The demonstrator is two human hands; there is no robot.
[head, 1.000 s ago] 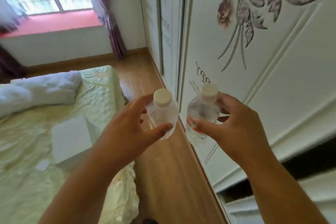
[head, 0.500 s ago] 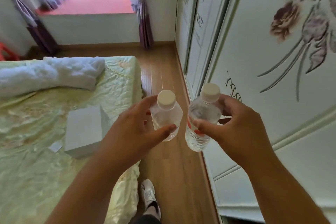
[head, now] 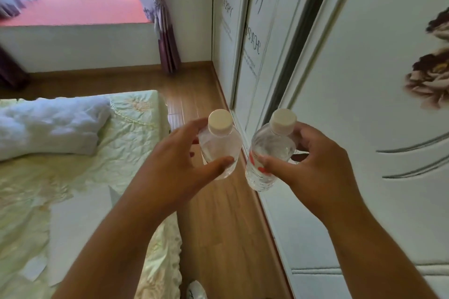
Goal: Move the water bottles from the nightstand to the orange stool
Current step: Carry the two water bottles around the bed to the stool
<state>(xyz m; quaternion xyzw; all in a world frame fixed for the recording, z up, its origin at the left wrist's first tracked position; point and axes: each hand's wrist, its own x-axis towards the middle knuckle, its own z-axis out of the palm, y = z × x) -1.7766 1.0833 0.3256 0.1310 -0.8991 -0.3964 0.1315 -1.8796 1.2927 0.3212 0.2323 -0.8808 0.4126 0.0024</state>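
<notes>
- The left hand (head: pixel 167 167) grips a clear plastic water bottle with a white cap (head: pixel 220 143), fingers and thumb curled round its body.
- The right hand (head: pixel 315 167) grips a second clear white-capped bottle (head: pixel 267 153) likewise.
- Both bottles are upright, near each other, above the wooden floor (head: pixel 218 213) beside the bed (head: pixel 136 133).

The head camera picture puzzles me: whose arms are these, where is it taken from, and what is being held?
There is no machine here. A person wears a wide-angle camera on the head, so you look forward and down along their own arms. The left hand grips one clear water bottle with a white cap, and the right hand grips a second bottle, which has a red label. Both are carried upright over a wooden floor. To the left is a bed with a white folded quilt; to the right stands a white wardrobe painted with flowers. The orange stool is not in view.
</notes>
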